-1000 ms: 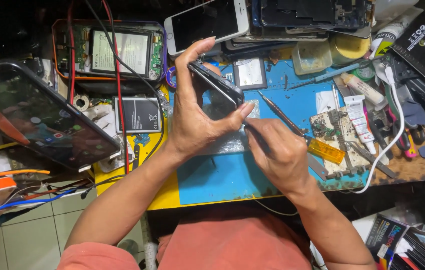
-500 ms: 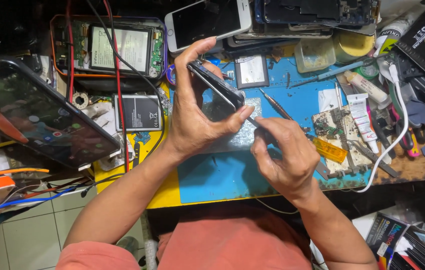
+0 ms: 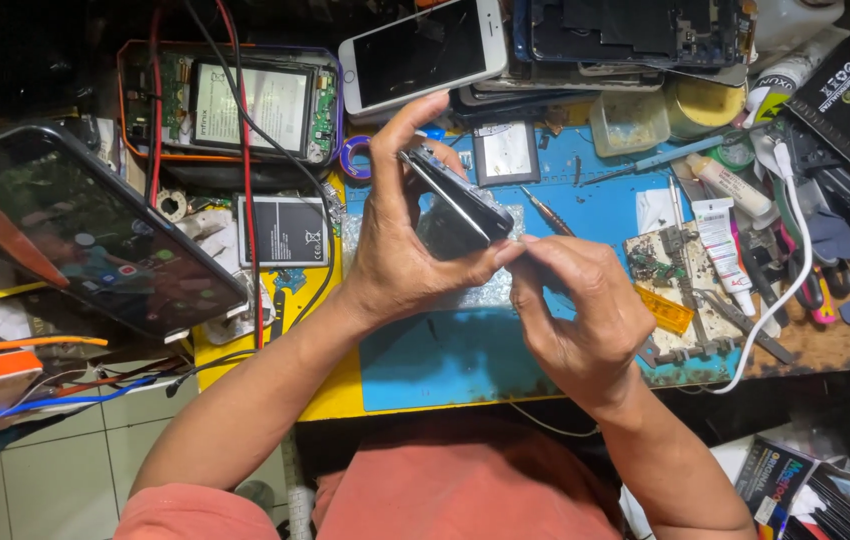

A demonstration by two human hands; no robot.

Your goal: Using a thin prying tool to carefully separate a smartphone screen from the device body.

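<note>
A dark phone (image 3: 455,205), tilted on edge, is raised above the blue mat (image 3: 445,350).

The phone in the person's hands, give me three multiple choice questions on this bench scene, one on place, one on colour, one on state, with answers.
1. Where does the white phone lie?
A. at the far edge of the bench, beyond the hands
B. on the floor tiles
C. in the person's lap

2. What colour is the work mat under the hands?
A. green
B. blue
C. white

3. How is the dark phone held?
A. flat on the mat, untouched
B. lifted off the mat in the left hand, with the right hand at its lower end
C. clamped in a vice

Answers: 1 A, it lies face up above the raised hands. 2 B, bare mat beside the wrists shows blue. 3 B, left thumb and fingers wrap it above the mat while right fingertips meet its end.
</note>
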